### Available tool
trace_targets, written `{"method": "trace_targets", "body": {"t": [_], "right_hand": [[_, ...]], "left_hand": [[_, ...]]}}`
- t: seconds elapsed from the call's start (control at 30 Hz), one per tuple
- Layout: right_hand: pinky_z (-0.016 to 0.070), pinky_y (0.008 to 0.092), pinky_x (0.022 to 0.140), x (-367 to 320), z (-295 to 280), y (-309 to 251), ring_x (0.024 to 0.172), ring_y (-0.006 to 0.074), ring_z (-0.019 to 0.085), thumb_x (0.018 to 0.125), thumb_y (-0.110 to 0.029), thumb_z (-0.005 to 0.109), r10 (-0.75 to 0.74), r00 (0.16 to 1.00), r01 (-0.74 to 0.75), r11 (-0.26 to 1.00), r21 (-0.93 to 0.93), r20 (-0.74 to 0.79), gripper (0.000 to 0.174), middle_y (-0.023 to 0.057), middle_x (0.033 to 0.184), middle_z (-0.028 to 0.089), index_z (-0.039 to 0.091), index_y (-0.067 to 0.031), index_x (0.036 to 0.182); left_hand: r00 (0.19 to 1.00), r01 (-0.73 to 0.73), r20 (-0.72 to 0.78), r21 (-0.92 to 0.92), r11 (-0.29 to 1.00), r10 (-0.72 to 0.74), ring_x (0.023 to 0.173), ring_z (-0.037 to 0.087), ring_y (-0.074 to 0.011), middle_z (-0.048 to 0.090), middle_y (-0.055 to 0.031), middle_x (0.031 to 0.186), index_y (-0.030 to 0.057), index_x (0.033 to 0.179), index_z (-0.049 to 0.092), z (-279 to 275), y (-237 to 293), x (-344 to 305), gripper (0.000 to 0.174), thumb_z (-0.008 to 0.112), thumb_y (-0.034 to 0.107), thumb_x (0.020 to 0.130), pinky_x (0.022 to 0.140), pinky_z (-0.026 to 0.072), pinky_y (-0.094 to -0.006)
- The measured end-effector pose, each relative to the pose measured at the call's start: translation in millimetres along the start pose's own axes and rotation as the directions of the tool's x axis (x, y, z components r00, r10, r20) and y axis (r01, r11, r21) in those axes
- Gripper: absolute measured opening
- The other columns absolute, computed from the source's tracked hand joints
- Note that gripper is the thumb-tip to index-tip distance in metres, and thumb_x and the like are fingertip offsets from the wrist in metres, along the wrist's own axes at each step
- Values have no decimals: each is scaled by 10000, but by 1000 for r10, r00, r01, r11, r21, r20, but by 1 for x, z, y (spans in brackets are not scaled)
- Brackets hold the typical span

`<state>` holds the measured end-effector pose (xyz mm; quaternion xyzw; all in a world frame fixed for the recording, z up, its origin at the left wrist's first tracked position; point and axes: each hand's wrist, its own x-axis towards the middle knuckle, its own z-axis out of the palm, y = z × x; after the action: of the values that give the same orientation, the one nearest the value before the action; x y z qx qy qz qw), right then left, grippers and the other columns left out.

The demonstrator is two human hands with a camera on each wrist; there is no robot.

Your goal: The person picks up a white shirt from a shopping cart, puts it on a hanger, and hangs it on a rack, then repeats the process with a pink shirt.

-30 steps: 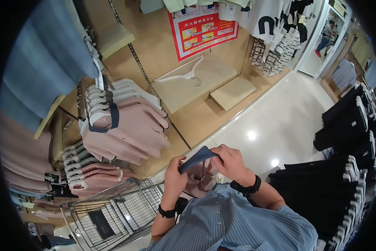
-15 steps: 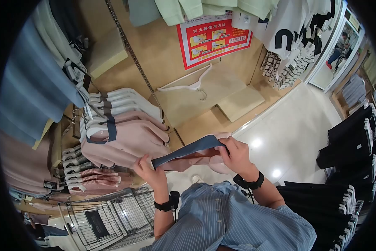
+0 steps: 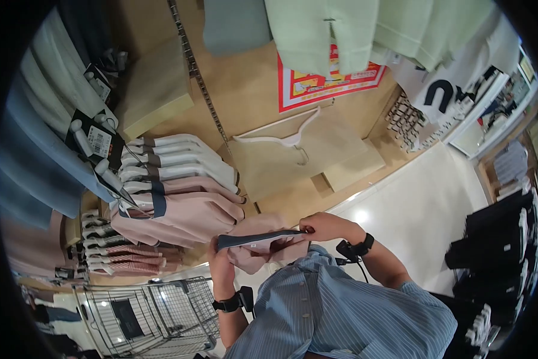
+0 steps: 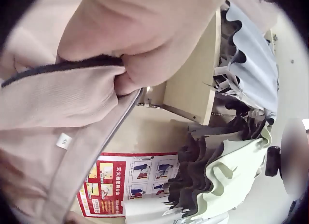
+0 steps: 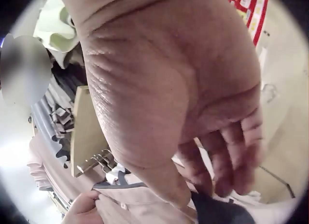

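A pink polo-style shirt [image 3: 251, 258] with a navy collar [image 3: 260, 239] is held in front of my body, the collar stretched between both hands. My left hand [image 3: 222, 269] grips the collar's left end; in the left wrist view its thumb and finger pinch pink cloth [image 4: 53, 101] along a dark edge. A small white size label [image 4: 64, 141] shows inside the shirt. At the other end, my right hand [image 3: 331, 228] pinches the collar between thumb and fingers. The right wrist view shows the navy cloth [image 5: 219, 209] below those fingertips.
Similar pink shirts [image 3: 191, 209] hang on a rack at the left, above a wire shopping cart [image 3: 155, 314]. A white hanger [image 3: 290, 139] lies on the wooden shelf [image 3: 260, 173] ahead. Black garments [image 3: 490, 239] hang along the right, and pale green ones [image 3: 322, 36] overhead.
My hands first moved apart, drawing the collar out straight, then came down slightly closer to my body. The collar went from slanted to nearly level. The head view has shifted.
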<state>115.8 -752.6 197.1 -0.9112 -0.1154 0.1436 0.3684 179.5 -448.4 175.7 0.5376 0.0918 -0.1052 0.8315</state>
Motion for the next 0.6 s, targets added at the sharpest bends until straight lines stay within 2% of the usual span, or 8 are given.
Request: {"method": "trace_targets", "body": {"t": [0.03, 0.13, 0.2, 0.27, 0.3, 0.33, 0.43, 0.6], "right_hand": [[492, 419, 733, 12, -8, 16, 824, 334, 633, 820, -275, 632, 50, 984, -55, 998, 24, 168, 284, 172, 866, 653, 640, -44, 984], [482, 410, 834, 53, -6, 108, 977, 347, 603, 831, -268, 627, 8, 997, -4, 998, -55, 71, 381, 215, 1060, 617, 589, -9, 1109], [446, 414, 939, 84, -23, 161, 1103, 372, 542, 838, -244, 619, 70, 986, -101, 974, -204, -152, 480, 242, 1201, 543, 514, 7, 1234], [419, 423, 990, 112, -57, 181, 1171, 371, 509, 858, -177, 566, 231, 943, -287, 930, -230, -241, 461, 235, 1234, 530, 481, 0, 1275], [412, 435, 998, 130, -66, 203, 1210, 388, 465, 823, -99, 546, 200, 939, -287, 903, -320, -278, 537, 229, 1305, 470, 415, -26, 1339], [405, 447, 1006, 147, -71, 225, 1250, 405, 421, 789, -22, 526, 167, 934, -291, 868, -402, -315, 639, 223, 1377, 410, 350, -52, 1403], [359, 466, 1050, 183, -101, 249, 1311, 405, 346, 797, -13, 530, -84, 957, -129, 733, -668, -277, 653, 190, 1428, 356, 341, -83, 1419], [285, 490, 1086, 218, -109, 284, 1307, 359, 369, 819, -66, 566, -98, 982, -59, 650, -758, -161, 605, 170, 1387, 408, 377, -88, 1394]], "left_hand": [[1000, 13, 23, -2, 1000, -13, 918, 584, -159, 596, -96, 1015, -46, 1155, 516, 11, 3, -2, 295, 493, -11, 862, 817, 471, -273], [991, 133, -41, 181, 975, -127, 956, 576, -177, 584, -96, 1047, -31, 1197, 515, 40, 8, -13, 342, 446, 19, 866, 832, 470, -281], [1000, 20, 7, 209, 978, -22, 858, 564, -137, 589, -61, 932, -20, 1049, 558, 35, -10, -8, 268, 437, 42, 818, 755, 460, -243], [999, -43, 41, 243, 969, 34, 819, 557, -122, 589, -44, 891, -7, 957, 558, 42, -11, -14, 216, 441, 34, 780, 723, 454, -232], [998, -61, -15, 196, 979, 65, 715, 547, -107, 585, -40, 808, 11, 872, 517, 54, -7, -16, 165, 443, 10, 725, 651, 451, -231], [996, -59, -49, 221, 973, 72, 717, 541, -98, 581, -34, 803, 10, 869, 526, 60, -5, -18, 146, 467, 1, 736, 645, 445, -227], [976, -57, -174, 377, 924, 131, 704, 534, -82, 576, -14, 785, 13, 857, 550, 68, -9, -21, 115, 543, -28, 750, 635, 439, -220], [861, -100, -351, 591, 800, 367, 690, 540, -91, 570, -55, 713, -20, 857, 531, 77, -15, -24, 121, 551, -8, 739, 626, 454, -257]]}}
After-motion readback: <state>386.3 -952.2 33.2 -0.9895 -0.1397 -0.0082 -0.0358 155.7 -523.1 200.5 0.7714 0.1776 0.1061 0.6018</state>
